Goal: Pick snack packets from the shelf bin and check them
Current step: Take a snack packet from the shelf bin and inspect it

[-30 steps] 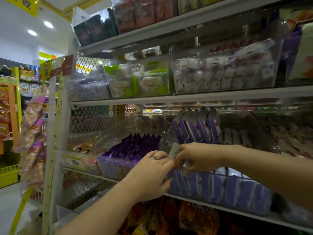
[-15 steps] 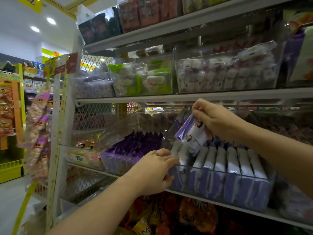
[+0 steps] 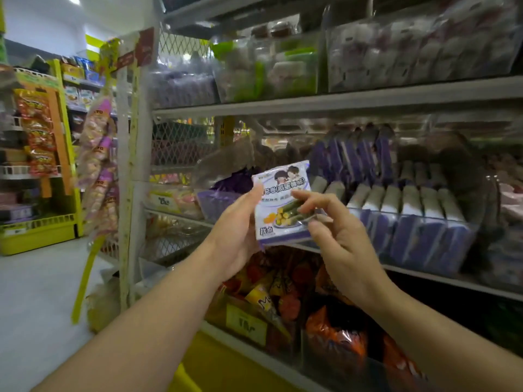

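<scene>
Check step in hand. L hand (image 3: 237,236) grips small white-purple foil snack packet (image 3: 283,205) by its left edge, thumb on front. R hand (image 3: 339,244) pinches its right edge, fingers curled. Next, prob: flip to read the back, which needs a re-grip. Beyond fingertips: clear plastic shelf bin (image 3: 485,199) w/ upright rows of purple-white packets (image 3: 410,202).

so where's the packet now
Centre of the head view: the packet is held up between the left hand and right hand, just left of the bin.
</scene>
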`<state>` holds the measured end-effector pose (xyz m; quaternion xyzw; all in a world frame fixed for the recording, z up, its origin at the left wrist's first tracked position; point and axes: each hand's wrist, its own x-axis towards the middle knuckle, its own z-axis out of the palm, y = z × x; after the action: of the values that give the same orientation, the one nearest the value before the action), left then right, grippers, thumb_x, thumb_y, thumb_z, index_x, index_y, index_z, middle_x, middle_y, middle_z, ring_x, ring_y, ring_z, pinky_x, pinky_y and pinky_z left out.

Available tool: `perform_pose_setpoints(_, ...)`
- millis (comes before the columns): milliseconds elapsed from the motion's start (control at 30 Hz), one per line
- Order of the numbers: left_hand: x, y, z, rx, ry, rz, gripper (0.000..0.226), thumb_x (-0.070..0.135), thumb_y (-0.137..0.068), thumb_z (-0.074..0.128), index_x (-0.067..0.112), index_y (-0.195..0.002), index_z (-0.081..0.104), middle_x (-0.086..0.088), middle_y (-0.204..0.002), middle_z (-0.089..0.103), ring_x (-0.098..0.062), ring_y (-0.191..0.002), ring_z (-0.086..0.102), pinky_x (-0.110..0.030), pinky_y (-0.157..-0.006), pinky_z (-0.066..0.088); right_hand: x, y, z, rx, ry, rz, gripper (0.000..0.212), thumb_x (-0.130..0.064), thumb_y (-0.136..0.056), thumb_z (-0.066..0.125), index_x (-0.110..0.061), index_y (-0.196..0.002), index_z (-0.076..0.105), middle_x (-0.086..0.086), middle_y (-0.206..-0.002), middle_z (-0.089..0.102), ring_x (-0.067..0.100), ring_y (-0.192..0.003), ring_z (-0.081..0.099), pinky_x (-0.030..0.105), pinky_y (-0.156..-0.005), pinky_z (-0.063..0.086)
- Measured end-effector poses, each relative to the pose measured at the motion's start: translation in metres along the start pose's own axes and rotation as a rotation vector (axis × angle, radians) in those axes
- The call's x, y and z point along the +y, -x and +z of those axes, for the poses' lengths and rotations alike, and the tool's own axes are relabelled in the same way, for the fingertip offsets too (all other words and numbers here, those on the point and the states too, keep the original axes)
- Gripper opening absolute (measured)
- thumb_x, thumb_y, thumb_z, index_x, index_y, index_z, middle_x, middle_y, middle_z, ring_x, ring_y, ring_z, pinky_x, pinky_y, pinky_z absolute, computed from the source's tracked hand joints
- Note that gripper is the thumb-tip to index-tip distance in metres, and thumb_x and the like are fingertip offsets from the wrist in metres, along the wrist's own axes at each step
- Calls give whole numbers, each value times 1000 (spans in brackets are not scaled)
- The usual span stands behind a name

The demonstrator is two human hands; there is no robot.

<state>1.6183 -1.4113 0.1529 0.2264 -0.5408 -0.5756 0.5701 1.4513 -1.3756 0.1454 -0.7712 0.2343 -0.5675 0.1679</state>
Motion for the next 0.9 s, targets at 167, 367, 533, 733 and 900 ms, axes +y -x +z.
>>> perform_pose_setpoints(167, -45, 31, -46, 98, -29, 29, 44, 16, -81, 62, 6, -124, 55, -16, -118, 69, -33, -103, 68, -47, -80, 59, 39, 37, 44, -85, -138, 189, 64, -10, -90, 51, -39, -143, 31, -26, -147, 38, 9, -125, 53, 35, -95, 53)
perform_pose_setpoints(367, -95, 61, -94, 64, -241, -153, 53, 16, -80, 71, 20, -128, 51, -9, -120, 69, -33, -109, 67, -59, -89, 52, 73, 51, 76, 21, -348, 504, 48, -39, -80, 61, -17, -123, 61, 2, -114, 71, 18, -106, 68, 36, -89, 57)
perform_pose_setpoints(533, -116, 60, -102, 60, -353, -184, 54, 12, -79, 75, 20, -127, 52, -8, -119, 70, -29, -110, 66, -55, -95, 50, 94, 54, 92, 193, -627, 780, 34, -28, -93, 54, 1, -105, 67, 23, -94, 73, 34, -82, 72, 41, -65, 61)
perform_pose_setpoints(733, -130, 58, -97, 146, -334, -110, 26, 39, -82, 65, 31, -106, 69, -2, -107, 74, -19, -98, 71, -35, -79, 58, 105, 62, 92, 168, -599, 850, 40, -23, -96, 53, 15, -108, 58, 34, -97, 68, 41, -83, 70, 53, -72, 59)
perform_pose_setpoints(900, -129, 60, -97, 262, -300, -82, 19, 34, -82, 60, 31, -91, 77, -4, -95, 76, -15, -85, 72, -35, -74, 59, 104, 68, 90, 94, -638, 885, 46, -29, -90, 57, 12, -109, 59, 39, -106, 63, 53, -97, 63, 70, -82, 48)
